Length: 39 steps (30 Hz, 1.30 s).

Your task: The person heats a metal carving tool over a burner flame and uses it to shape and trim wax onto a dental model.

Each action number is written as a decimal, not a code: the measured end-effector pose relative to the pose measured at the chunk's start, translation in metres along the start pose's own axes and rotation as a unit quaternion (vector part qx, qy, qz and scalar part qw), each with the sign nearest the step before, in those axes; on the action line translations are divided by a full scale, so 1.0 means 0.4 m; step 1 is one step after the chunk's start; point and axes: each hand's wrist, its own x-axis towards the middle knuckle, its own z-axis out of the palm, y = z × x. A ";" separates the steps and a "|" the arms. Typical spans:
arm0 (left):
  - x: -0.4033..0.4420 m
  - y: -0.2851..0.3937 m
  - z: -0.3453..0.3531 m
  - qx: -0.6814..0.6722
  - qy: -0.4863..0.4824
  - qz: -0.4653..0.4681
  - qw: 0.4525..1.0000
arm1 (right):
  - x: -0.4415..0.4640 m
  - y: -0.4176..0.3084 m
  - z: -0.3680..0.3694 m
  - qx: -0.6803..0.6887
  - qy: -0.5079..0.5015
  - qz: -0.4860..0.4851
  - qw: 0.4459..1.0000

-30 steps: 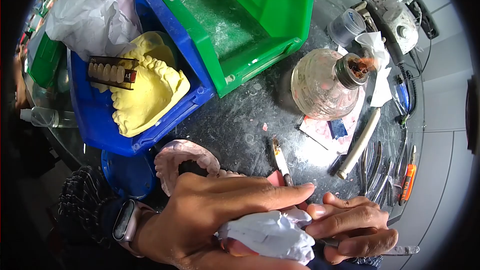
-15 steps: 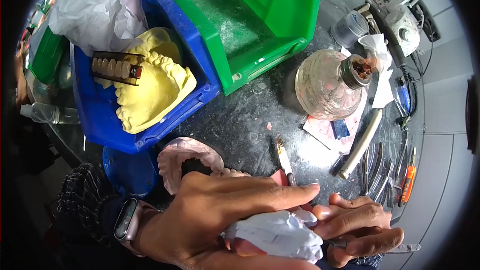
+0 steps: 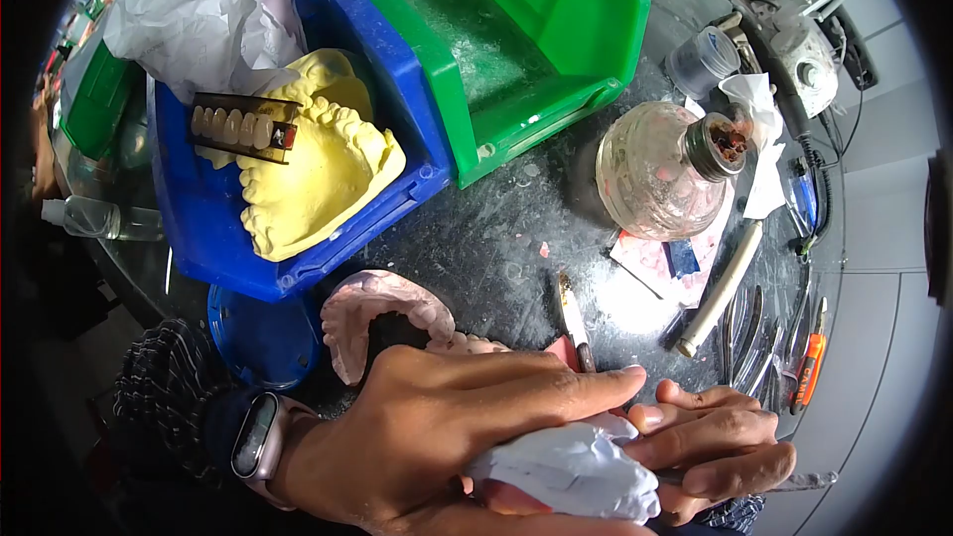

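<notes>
Head view shows the left hand [image 3: 427, 427] closed around a white cast [image 3: 566, 467] at the bottom of the frame, fingers stretched across its upper side and the thumb along the lower one. Reddish material shows at the cast's underside. The right hand [image 3: 720, 437] is curled narrow around a thin tool [image 3: 806, 481], whose shaft sticks out beyond the fingers; its working end is hidden, and the fingertips sit close against the cast's right end. A watch [image 3: 260, 442] circles the left wrist. Just above the left hand, a pinkish arch-shaped cast [image 3: 372, 313] lies on the dark tabletop [image 3: 496, 238], near a round blue lid [image 3: 263, 337]. A small knife [image 3: 573, 323] rests with its blade away from the hands. Farther up, a blue bin [image 3: 397, 89] holds a yellow cast [image 3: 323, 184], a strip of teeth [image 3: 241, 127] and crumpled paper [image 3: 194, 35]; beside it stands a green bin [image 3: 556, 0]. To the right are a glass bottle [image 3: 650, 174] with a metal neck, a pale rod [image 3: 723, 293] and an orange-handled cutter [image 3: 810, 367].
</notes>
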 end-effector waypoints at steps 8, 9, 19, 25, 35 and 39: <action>-0.001 -0.007 0.007 0.011 0.016 0.024 1.000 | -0.013 -0.003 0.026 0.065 0.110 0.072 0.989; 0.002 0.002 0.008 -0.018 0.022 -0.006 1.000 | -0.013 -0.010 0.029 0.094 0.163 0.098 0.977; 0.010 -0.005 0.008 -0.071 0.034 0.035 0.996 | 0.046 -0.042 0.036 0.088 0.421 0.249 0.868; 0.042 0.003 0.006 -0.103 0.042 0.082 0.990 | 0.032 -0.026 0.002 0.190 0.317 0.286 0.884; 0.034 0.063 0.023 -0.273 0.050 -0.295 0.914 | 0.041 -0.029 -0.012 0.194 0.330 0.237 0.893; 0.040 0.067 0.024 -0.246 0.044 -0.294 0.923 | 0.023 -0.024 -0.027 0.151 0.327 0.213 0.908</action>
